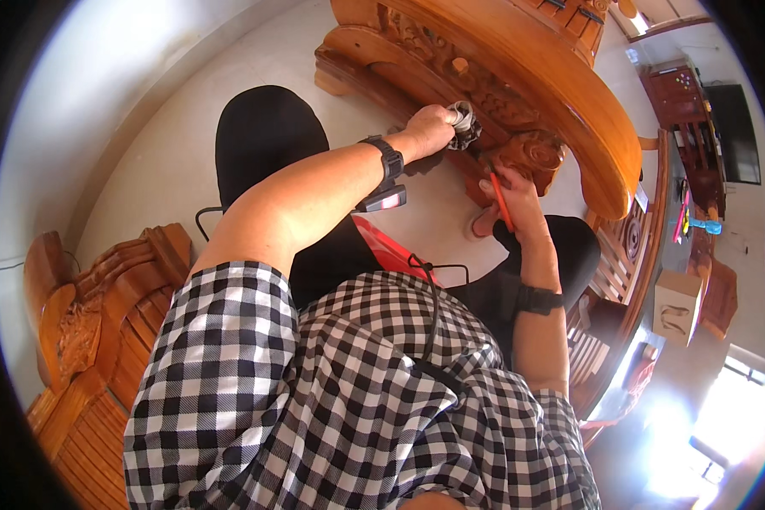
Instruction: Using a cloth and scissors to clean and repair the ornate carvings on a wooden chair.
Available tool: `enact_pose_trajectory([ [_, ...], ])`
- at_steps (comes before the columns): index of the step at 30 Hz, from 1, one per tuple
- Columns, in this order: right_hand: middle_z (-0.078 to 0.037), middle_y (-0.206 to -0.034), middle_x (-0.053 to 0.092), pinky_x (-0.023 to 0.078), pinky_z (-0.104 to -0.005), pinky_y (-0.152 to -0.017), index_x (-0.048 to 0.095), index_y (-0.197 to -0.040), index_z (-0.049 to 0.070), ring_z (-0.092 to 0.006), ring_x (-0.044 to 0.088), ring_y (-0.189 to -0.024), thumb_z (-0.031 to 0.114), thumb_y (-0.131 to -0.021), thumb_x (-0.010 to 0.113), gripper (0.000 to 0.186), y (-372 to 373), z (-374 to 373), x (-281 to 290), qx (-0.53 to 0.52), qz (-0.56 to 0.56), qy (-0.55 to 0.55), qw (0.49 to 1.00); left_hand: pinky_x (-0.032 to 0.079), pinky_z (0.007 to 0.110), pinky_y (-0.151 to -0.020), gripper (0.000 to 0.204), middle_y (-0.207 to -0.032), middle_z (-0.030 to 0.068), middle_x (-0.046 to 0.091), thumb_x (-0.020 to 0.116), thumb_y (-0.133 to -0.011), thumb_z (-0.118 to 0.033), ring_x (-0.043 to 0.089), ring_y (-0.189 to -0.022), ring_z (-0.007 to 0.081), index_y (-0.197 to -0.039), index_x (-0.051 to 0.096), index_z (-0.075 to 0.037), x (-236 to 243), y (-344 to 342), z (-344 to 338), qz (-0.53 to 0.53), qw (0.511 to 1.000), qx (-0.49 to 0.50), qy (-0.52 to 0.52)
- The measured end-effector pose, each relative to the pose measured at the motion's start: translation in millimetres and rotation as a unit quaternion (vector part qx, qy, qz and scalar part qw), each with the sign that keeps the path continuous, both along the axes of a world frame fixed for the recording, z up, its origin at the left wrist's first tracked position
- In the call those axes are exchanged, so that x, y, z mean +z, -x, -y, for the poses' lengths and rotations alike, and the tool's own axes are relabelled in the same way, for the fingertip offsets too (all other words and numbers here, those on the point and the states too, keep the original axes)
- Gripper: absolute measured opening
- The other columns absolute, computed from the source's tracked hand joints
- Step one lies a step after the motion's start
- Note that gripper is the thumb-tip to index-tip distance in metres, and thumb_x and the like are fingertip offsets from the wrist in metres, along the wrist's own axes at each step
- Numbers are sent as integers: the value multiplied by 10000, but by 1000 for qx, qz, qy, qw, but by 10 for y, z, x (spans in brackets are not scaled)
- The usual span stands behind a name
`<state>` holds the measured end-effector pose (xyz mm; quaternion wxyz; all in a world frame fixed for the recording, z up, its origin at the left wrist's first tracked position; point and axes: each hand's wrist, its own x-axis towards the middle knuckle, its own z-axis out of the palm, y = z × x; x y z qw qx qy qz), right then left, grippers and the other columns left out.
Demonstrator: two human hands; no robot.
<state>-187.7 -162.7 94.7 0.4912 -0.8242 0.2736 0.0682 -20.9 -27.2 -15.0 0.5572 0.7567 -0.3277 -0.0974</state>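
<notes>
An orange-handled tool (501,202) is gripped in the closed right hand (512,197), its tip set against the carved wooden furniture (527,76) at its scrolled lower corner. Just beyond, a crumpled grey cloth (464,125) is clutched in the left hand (427,130) and pressed to the carving.

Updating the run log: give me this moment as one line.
left hand: presses grey cloth on carved wooden armrest | right hand: grips orange tool near the carving | posture: seated, leaning over
</notes>
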Motion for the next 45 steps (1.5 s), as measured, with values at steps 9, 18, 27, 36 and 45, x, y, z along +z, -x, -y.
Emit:
enact_pose_trajectory([
  [9, -26, -702, 607, 415, -246, -414, 647, -1117, -19, -102, 528, -476, 129, -813, 720, 346, -55, -21, -176, -24, 2, -118, 993, 483, 405, -783, 219, -849, 228, 656, 565, -724, -100, 643, -840, 362, -897, 683, -34, 86, -35, -52, -147, 986, -73, -34],
  [18, -24, -632, 578, 367, -236, -340, 639, -1098, -28, -118, 500, -389, 108, -824, 722, 318, -455, -96, -154, -165, 132, -103, 972, 466, 311, -720, 235, -919, 149, 679, 630, -786, -156, 613, -828, 190, -887, 699, 44, 216, -74, -5, -401, 897, -56, 174],
  [27, -166, -961, 699, 495, -330, -820, 622, -1184, -11, -254, 660, -882, 82, -765, 648, 430, -867, 284, -599, -133, 190, 206, 951, 474, 299, -812, 314, -1039, 111, 681, 669, -800, -109, 616, -939, 183, -1091, 685, 9, 409, -97, 271, -404, 882, 6, 243],
  [36, -229, -1018, 668, 506, -420, -790, 619, -1182, 29, -384, 645, -958, 223, -865, 586, 373, -747, 122, -569, -102, 117, 391, 907, 461, 292, -712, 203, -857, 71, 672, 669, -769, -77, 590, -795, 154, -948, 713, 10, 102, -176, 587, -327, 918, -2, 225],
  [45, -197, -938, 683, 508, -376, -762, 631, -1157, 36, -329, 670, -860, 169, -835, 618, 349, -489, 44, -674, -99, 160, 218, 958, 448, 285, -886, 383, -1078, 139, 678, 678, -788, -158, 612, -995, 198, -1106, 664, 55, 142, -34, 410, -392, 909, 4, 138],
])
